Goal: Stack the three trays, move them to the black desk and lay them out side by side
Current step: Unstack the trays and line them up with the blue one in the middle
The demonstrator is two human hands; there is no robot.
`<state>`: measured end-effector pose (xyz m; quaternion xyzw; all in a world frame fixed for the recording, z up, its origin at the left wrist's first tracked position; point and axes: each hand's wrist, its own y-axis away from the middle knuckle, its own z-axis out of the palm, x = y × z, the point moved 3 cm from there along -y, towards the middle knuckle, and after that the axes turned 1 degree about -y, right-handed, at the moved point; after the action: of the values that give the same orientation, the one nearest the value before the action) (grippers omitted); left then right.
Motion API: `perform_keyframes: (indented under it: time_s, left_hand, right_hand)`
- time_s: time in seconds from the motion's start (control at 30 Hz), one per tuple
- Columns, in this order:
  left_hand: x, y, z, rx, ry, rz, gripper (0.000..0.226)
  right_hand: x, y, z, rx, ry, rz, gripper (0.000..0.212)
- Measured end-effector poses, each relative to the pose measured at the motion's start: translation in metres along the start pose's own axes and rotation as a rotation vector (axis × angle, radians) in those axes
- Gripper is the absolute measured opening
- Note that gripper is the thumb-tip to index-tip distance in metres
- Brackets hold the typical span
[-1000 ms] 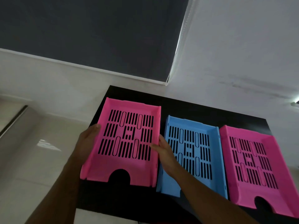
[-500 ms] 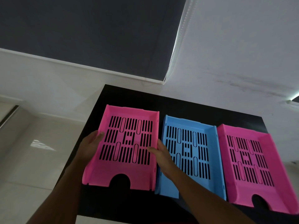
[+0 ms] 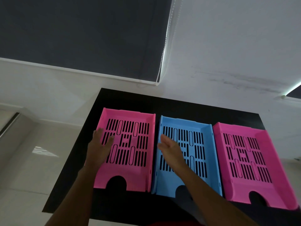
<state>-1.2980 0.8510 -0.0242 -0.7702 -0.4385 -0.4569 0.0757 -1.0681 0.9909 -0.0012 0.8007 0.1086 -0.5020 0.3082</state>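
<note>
— Where are the trays found?
— All three are laid side by side on the black desk (image 3: 179,105): left pink tray (image 3: 130,175), blue tray (image 3: 167,185), right pink tray (image 3: 276,160).
— And the hands?
— The left hand (image 3: 99,147) is spread flat over the left pink tray's edge; the right hand (image 3: 171,147) is held open above the blue tray, nothing gripped.
— Any writing?
— None can be read.

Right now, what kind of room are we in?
Probably an office or study room, indoors. Three slotted plastic letter trays, pink, blue and pink, lie side by side on a black desk against a white wall. A dark roller blind with a bead chain covers a window.
</note>
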Motion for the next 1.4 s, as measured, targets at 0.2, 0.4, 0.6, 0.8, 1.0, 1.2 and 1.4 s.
perform_keyframes:
  time_s: [0.2, 0.4, 0.6, 0.8, 1.0, 1.2, 1.4]
  left_hand:
    - [0.046, 0.042, 0.077, -0.177, -0.038, 0.116, 0.072]
    - [0.061, 0.073, 0.143, -0.403, 0.006, 0.079, 0.082]
    - [0.051, 0.086, 0.166, -0.391, -0.093, 0.049, 0.074]
    - [0.054, 0.091, 0.175, -0.416, -0.138, 0.097, 0.071]
    - [0.056, 0.099, 0.187, -0.417, -0.119, 0.114, 0.071]
    - [0.057, 0.101, 0.191, -0.419, -0.120, 0.115, 0.073]
    - [0.044, 0.096, 0.197, -0.442, -0.140, 0.170, 0.083]
  right_hand:
    - [0.039, 0.012, -0.089, 0.324, 0.111, -0.004, 0.036]
    - [0.102, 0.038, -0.161, 0.563, 0.220, 0.057, 0.047]
    - [0.152, 0.049, -0.177, 0.401, 0.280, 0.209, 0.091]
    - [0.160, 0.052, -0.179, 0.365, 0.290, 0.097, 0.075]
    - [0.169, 0.053, -0.183, 0.348, 0.243, 0.085, 0.057]
    - [0.167, 0.057, -0.188, 0.371, 0.268, 0.038, 0.047]
    - [0.167, 0.057, -0.190, 0.399, 0.279, 0.029, 0.043]
